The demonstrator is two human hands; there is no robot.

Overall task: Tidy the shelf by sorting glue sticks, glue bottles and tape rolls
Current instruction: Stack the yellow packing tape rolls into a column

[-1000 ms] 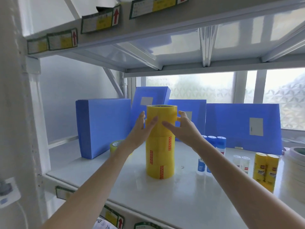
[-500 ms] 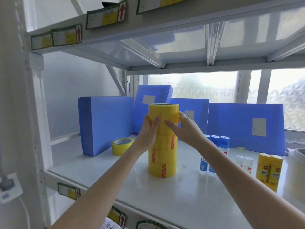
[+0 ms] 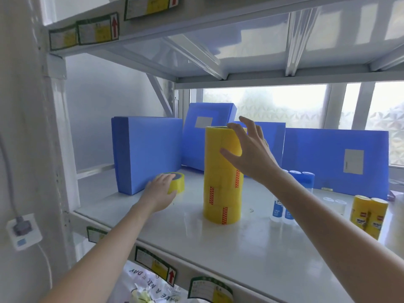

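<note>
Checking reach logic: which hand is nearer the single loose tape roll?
Left. The left hand rests on the loose tape roll; the right hand is up beside the top of the tape stack, well right of it.

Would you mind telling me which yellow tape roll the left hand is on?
The single yellow tape roll lying flat beside the blue folder, under the left hand; the others form the tall stack.
</note>
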